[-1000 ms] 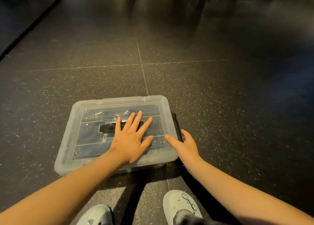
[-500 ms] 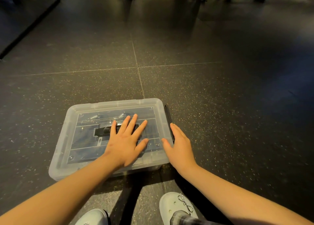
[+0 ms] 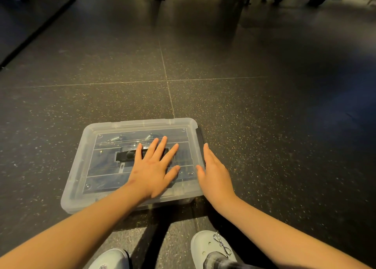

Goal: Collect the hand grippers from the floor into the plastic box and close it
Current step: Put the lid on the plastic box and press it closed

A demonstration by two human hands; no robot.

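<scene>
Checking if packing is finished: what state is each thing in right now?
Box: covered, lid lying flat on it.
Hand grippers: inside the box.
Side latch: cannot tell if snapped.
Left hand: flat on the lid, fingers spread.
Right hand: open, against the latch side.

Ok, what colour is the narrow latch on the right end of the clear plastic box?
Black; the narrow latch shows best in the head view.

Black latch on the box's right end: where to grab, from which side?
Likely its outer long edge, from the plastic box's right. The black latch stands as a narrow strip along that end, bare floor beside it. The right hand lies alongside it; the left hand presses the lid flat.
</scene>
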